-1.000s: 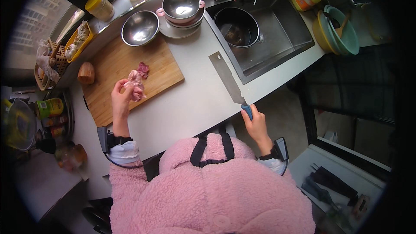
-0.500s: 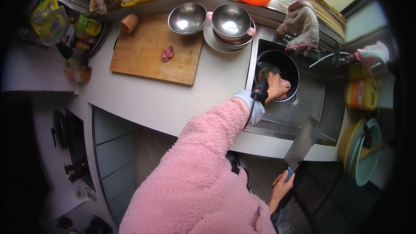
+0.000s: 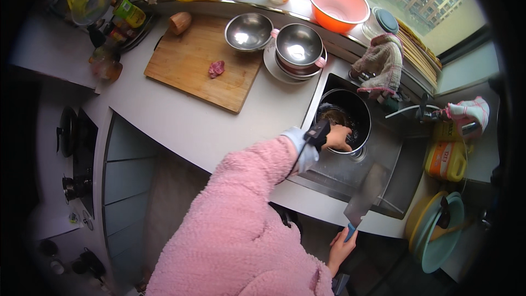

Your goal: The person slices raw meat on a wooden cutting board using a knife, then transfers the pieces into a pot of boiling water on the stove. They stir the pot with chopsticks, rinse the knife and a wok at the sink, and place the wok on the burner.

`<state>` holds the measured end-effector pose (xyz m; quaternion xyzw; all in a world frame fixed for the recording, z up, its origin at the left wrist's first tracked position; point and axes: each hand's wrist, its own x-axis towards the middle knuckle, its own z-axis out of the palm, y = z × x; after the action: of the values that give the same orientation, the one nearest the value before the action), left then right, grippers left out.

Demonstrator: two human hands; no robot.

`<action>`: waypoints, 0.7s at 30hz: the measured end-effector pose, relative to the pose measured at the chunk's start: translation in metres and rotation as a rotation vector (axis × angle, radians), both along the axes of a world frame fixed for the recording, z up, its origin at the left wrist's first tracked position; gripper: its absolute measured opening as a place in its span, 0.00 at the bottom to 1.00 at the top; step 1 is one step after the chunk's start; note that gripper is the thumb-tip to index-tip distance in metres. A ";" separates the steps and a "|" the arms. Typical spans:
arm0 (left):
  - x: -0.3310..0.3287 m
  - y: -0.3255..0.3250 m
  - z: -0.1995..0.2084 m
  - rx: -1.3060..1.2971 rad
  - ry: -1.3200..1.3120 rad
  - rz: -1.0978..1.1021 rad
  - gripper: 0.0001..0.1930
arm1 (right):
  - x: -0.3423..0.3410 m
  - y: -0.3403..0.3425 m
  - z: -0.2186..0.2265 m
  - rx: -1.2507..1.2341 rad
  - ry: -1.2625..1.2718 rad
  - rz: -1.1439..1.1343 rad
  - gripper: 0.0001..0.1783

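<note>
My left hand (image 3: 338, 137), in a pink fleece sleeve with a black strap at the wrist, hangs over the near rim of a black pot (image 3: 365, 111) in the sink. Its fingers point down, apart, and no meat shows in them. Dark water and a brownish lump (image 3: 333, 116) lie in the pot. Lower right, my right hand (image 3: 342, 245) grips a cleaver (image 3: 364, 197) by its blue handle, the broad blade tilted up over the sink's front edge. On the wooden cutting board (image 3: 192, 77) rests a small piece of raw meat (image 3: 216, 69).
Steel bowls (image 3: 249, 32) and a stack with a pink-handled bowl (image 3: 298, 44) stand between board and sink (image 3: 378, 148). An orange basin (image 3: 338, 6) and jars line the windowsill. Cloths (image 3: 382, 63) drape over the tap; basins (image 3: 446, 241) lean at the right.
The pale meat in my left hand has gone from sight, and its fingers have loosened over the pot. My right hand still holds the cleaver. The whole view has shifted and turned.
</note>
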<state>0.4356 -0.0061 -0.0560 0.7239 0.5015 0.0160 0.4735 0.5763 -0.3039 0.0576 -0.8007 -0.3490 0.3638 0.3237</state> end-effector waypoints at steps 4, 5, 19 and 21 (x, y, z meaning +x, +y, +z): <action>-0.111 0.008 0.066 -0.097 -0.149 -0.085 0.17 | -0.018 0.032 -0.002 0.066 0.047 0.120 0.12; -0.148 0.013 0.077 -0.165 -0.077 -0.027 0.16 | -0.024 0.040 -0.003 0.076 0.059 0.157 0.12; -0.387 0.049 0.040 0.744 0.201 0.653 0.13 | -0.176 0.079 0.005 0.153 -0.104 0.514 0.08; -0.399 0.053 0.037 0.587 -0.015 0.761 0.10 | -0.194 0.078 0.005 0.154 -0.090 0.492 0.08</action>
<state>0.0362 0.0471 -0.0195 0.5920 0.7016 0.3343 0.2133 0.3823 -0.2257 0.0621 -0.6799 -0.5741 0.3680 0.2697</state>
